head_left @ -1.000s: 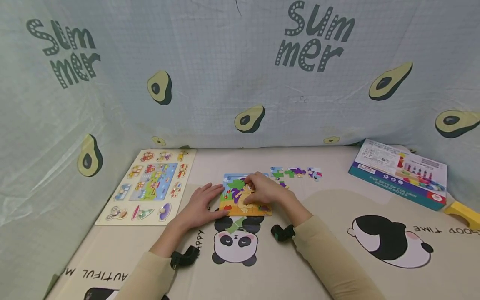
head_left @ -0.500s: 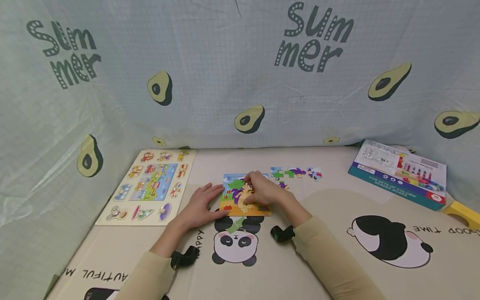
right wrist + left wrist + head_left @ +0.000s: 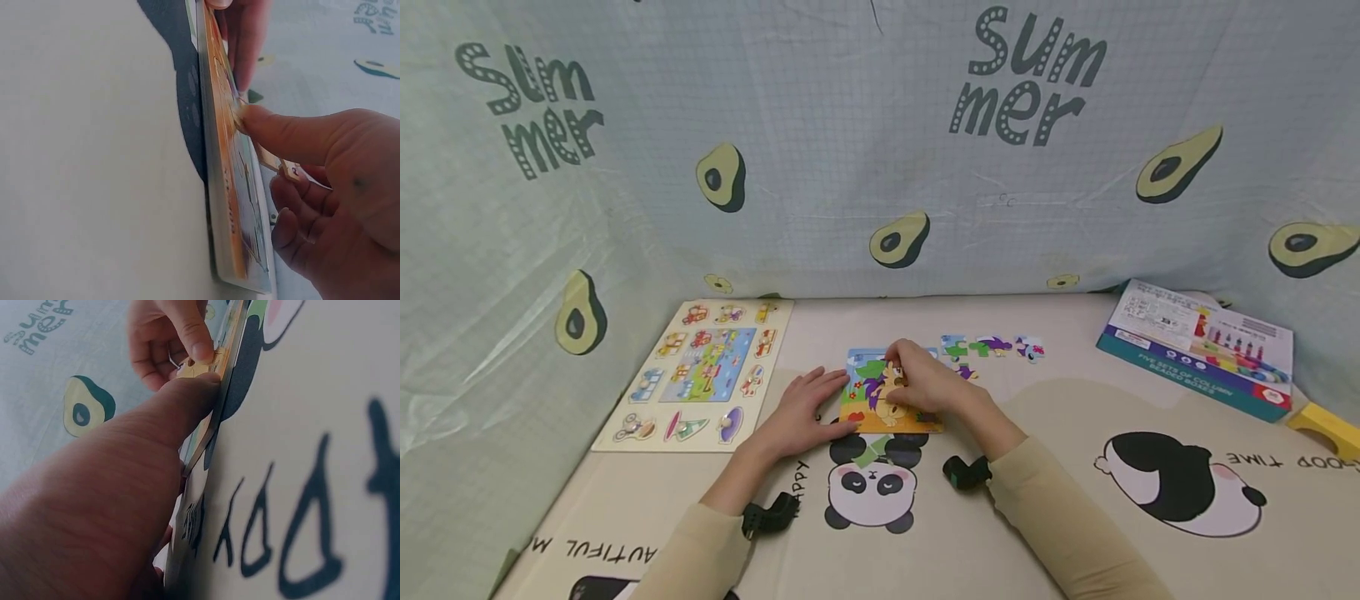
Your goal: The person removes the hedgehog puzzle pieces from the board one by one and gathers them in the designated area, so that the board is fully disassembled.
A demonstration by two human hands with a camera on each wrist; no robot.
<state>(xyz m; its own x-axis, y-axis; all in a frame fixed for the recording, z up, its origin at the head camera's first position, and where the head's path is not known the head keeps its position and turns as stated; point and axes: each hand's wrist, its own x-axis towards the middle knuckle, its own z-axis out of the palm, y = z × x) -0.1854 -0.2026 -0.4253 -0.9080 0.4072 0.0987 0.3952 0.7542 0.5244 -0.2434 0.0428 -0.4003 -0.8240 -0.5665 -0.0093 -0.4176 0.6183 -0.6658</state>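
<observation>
A jigsaw puzzle board (image 3: 855, 414) with a hedgehog picture lies in front of me in the head view. My right hand (image 3: 928, 379) is over its right half, pinching a puzzle piece (image 3: 892, 377) between thumb and fingers. In the right wrist view that puzzle piece (image 3: 289, 170) stands tilted up at its far side, and the thumb covers its near part. My left hand (image 3: 797, 417) rests at the board's left edge, fingers loosely extended. Its thumb (image 3: 203, 384) lies on the board's near left corner in the left wrist view.
Several loose puzzle pieces (image 3: 992, 344) lie beyond the right hand, one partly hidden by it. A wooden peg puzzle (image 3: 647, 400) with vehicles lies to the left. A teal and white box (image 3: 1195, 346) sits at the back right, beside a yellow object (image 3: 1326, 427).
My right hand has shifted slightly up and away, and the piece in its fingers looks more tilted. The left hand has kept its place on the board's edge.
</observation>
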